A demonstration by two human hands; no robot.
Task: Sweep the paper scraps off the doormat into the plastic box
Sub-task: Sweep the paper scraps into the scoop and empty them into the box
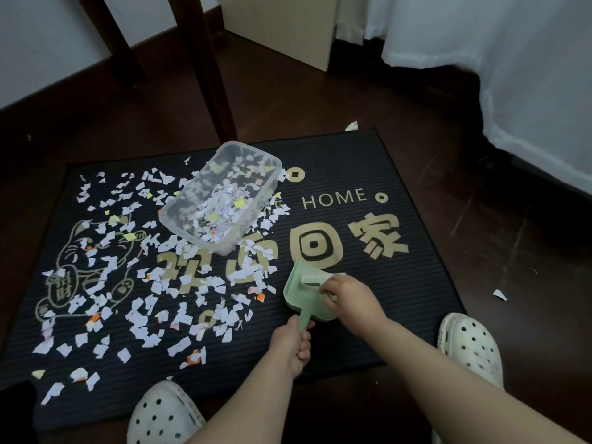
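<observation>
Closest in, below both wrists: white clogs (pixel 467 344) planted at the near edge of the doormat (pixel 400 293). Grips the stubby handle of the green dustpan (pixel 298 291) in the fist of the left hand (pixel 290 346), pan flat on the mat, probably so that its lip sits tight against the ribbed pile. Just beyond, closes the fingers of the right hand (pixel 349 299) over a small white-bristled brush (pixel 317 278), bristles lying inside the pan near its mouth. Cannot tell whether the pan carries anything.

Left of both hands and spreading away: paper scraps (pixel 153 283), thick across the mat's cat motif and gold lettering, mostly white with some yellow and orange. Right of the hands, bare mat. Farther out, past the left hand: the clear plastic box (pixel 192 235), standing on the mat among the scraps and partly filled, likely kept within easy reach for tipping.

Beyond the mat: dark wooden floor (pixel 480 219) with a few stray bits, dark chair legs (pixel 205 75), a beige cabinet (pixel 288 27) and white cloth (pixel 512 75) hanging at far right.
</observation>
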